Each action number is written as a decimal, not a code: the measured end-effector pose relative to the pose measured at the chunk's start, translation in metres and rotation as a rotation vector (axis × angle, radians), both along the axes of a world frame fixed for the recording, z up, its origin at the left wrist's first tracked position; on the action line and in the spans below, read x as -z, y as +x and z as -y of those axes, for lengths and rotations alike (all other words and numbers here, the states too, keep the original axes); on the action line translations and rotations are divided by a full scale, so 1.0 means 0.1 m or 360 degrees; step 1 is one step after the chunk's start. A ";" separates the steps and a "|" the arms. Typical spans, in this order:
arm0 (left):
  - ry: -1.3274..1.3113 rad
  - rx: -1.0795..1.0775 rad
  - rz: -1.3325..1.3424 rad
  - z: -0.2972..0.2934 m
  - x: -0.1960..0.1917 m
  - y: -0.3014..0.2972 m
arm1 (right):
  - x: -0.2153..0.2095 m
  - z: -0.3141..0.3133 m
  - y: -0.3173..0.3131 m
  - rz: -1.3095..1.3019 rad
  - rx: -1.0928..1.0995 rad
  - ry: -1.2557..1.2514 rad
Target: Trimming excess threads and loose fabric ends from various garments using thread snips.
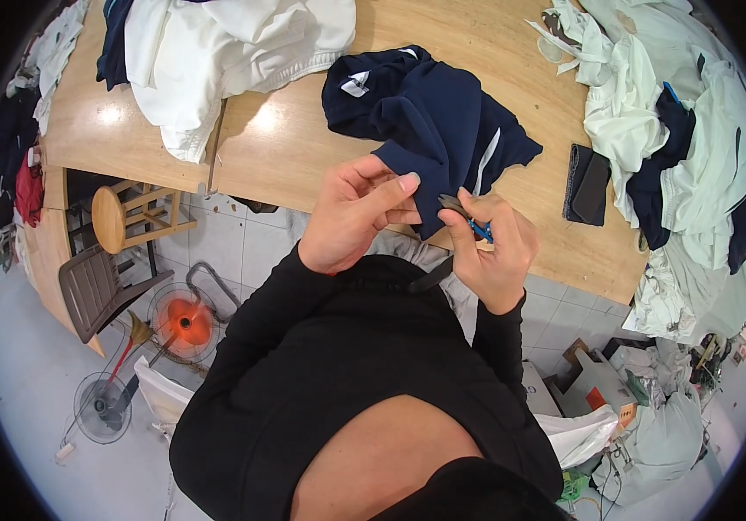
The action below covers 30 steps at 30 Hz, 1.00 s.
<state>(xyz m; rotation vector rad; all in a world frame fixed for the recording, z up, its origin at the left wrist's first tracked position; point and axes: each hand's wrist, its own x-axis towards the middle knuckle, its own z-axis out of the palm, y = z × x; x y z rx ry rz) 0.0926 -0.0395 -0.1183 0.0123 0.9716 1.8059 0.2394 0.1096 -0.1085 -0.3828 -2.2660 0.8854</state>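
I am seeing the left hand (360, 213) pinching a navy garment (432, 108), its flap reaching over the near edge of the surface (277, 161); the right hand (501, 247) is gripping thread snips (451, 204) beside it. I am judging this as trimming, calling next for steady cloth and a careful snip. Fingers are hiding most of the handles; I can't tell whether thread is sitting between the blades. Farther away, white garments (243, 43) are running out of frame.
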 end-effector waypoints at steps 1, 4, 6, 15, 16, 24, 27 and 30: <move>-0.0017 -0.0002 -0.0005 0.00 0.00 0.00 | 0.00 0.00 0.00 0.0012 -0.0009 0.0002; -0.0036 0.0000 -0.0015 0.00 0.01 0.00 | 0.00 0.00 0.01 0.0032 -0.0020 -0.0005; -0.0037 0.0007 -0.0020 0.00 0.00 -0.01 | 0.02 0.00 0.02 0.0039 -0.0020 -0.0014; 0.0001 0.0031 -0.0059 0.00 0.03 0.03 | -0.03 0.10 -0.19 -0.0235 0.0051 0.0130; -0.0021 -0.0018 -0.0022 -0.04 -0.03 0.06 | 0.02 0.11 -0.19 -0.0234 0.0059 0.0133; -0.0003 -0.0106 0.0096 0.04 0.09 0.00 | 0.19 0.04 0.02 -0.0176 -0.0160 -0.0185; -0.0019 -0.0111 0.0057 0.05 0.10 -0.02 | 0.22 0.01 0.17 0.0026 0.0236 -0.0602; -0.0052 -0.0107 0.0031 0.02 0.07 -0.01 | 0.24 0.05 0.13 -0.0078 0.0073 -0.0478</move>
